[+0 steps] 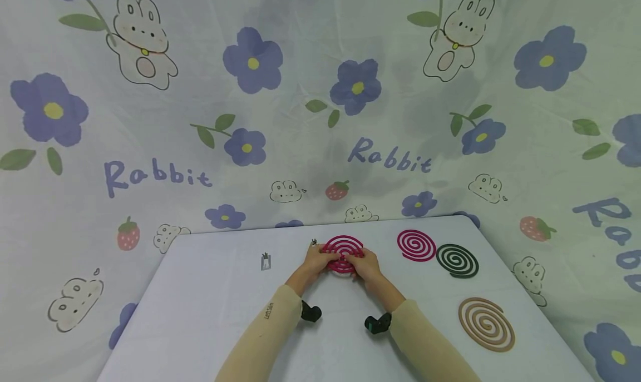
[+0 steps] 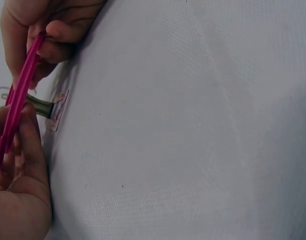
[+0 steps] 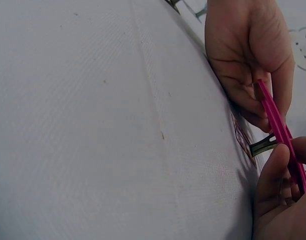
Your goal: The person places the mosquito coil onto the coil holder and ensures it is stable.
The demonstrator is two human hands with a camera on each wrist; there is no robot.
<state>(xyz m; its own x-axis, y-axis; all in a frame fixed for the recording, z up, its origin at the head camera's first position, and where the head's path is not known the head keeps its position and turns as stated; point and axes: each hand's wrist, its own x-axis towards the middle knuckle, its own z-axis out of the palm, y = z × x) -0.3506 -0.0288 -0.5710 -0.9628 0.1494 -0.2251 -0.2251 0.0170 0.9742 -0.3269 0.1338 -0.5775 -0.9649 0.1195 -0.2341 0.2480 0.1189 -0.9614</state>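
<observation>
A magenta mosquito coil [image 1: 344, 241] is held between both hands above the table. My left hand [image 1: 315, 259] grips its left side, and my right hand [image 1: 368, 266] grips its right side. Both thumbs reach over the coil towards its middle. Edge-on in the left wrist view, the coil [image 2: 24, 85] meets the top of a small metal coil stand [image 2: 41, 106], whose flat base is on the cloth. The right wrist view shows the same stand [image 3: 262, 146] under the coil [image 3: 275, 117]. Whether the coil is fixed on the stand's tip is hidden by the fingers.
Another magenta coil [image 1: 417, 246], a dark green coil [image 1: 457, 261] and a tan coil [image 1: 487, 325] lie flat on the right. One metal stand [image 1: 266, 261] is left of the hands; another [image 1: 314, 242] shows just behind the left hand. A printed curtain [image 1: 300, 120] hangs behind the white table [image 1: 200, 315].
</observation>
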